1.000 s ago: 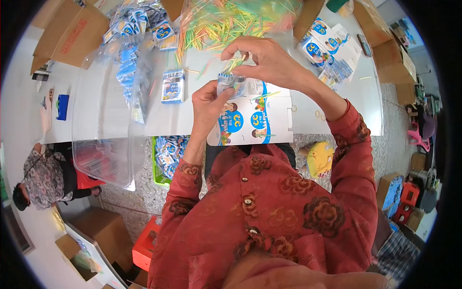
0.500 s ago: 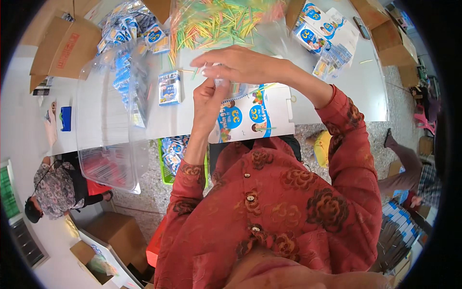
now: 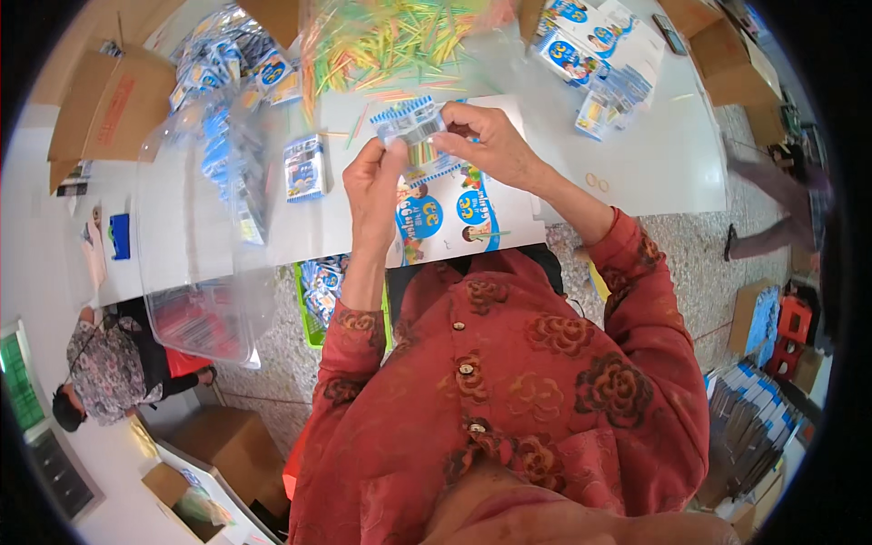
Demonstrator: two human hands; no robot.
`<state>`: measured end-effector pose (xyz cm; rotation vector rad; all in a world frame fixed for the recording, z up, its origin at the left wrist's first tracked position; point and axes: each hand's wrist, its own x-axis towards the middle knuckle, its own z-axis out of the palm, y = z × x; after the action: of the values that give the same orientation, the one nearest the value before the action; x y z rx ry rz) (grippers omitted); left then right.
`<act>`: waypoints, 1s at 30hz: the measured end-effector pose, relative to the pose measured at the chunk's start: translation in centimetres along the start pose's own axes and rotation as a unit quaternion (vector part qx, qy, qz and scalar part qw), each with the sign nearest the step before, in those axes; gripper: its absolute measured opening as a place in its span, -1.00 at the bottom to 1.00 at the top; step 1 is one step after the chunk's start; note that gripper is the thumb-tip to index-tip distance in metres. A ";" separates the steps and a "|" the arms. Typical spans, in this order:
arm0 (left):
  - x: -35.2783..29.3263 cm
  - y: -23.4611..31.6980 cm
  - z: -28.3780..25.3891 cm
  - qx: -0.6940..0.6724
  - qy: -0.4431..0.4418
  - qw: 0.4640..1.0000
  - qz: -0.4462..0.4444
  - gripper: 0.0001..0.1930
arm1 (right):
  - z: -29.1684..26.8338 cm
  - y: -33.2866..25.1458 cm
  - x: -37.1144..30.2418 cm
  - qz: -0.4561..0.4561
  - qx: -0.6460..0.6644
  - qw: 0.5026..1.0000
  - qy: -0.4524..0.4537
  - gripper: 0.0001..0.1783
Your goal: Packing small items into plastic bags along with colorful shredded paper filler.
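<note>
1. Handling one packet (image 3: 416, 132) with both hands seems the step in hand; coloured straws show through its clear front.
2. The left hand (image 3: 371, 186) pinches the packet's left side, thumb on top, fingers mostly hidden beneath.
3. The right hand (image 3: 495, 145) holds the other side between thumb and curled fingers, narrow on the film.
4. The packet sits over the far part of the printed card (image 3: 504, 204); whether it touches the card, I cannot tell.
5. Whether the blue-striped far edge is open or sealed is too small to tell.
6. As I judge it, the next move calls for keeping both pinches light, so the film stays flat and the straws lined up.
7. Near the left hand lies another packet, flat on the table (image 3: 636, 195); beyond both hands spreads the straw pile (image 3: 391, 45).
</note>
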<state>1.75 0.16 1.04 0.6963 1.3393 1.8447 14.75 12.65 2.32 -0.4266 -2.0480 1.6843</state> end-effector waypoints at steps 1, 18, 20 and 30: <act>-0.2 0.0 -0.2 0.077 -0.007 0.997 0.024 -0.84 | -0.1 0.0 -0.2 -0.027 -0.033 0.999 -0.003 -0.84; -2.1 -2.7 3.7 0.206 -0.116 0.972 -0.003 -0.87 | -9.8 2.5 -8.8 0.066 -0.092 0.968 0.225 -0.73; -2.1 -3.3 3.5 0.189 -0.111 0.976 -0.011 -0.87 | -12.5 3.2 -9.3 0.067 -0.107 0.956 0.265 -0.71; 3.5 -6.6 11.3 0.262 -0.215 0.941 -0.007 -0.67 | -16.8 6.6 -10.0 0.075 -0.236 0.906 0.344 -0.69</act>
<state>10.19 10.44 -1.74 1.2772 1.5266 1.2139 31.79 23.06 -3.10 -1.1743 -1.8608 0.8731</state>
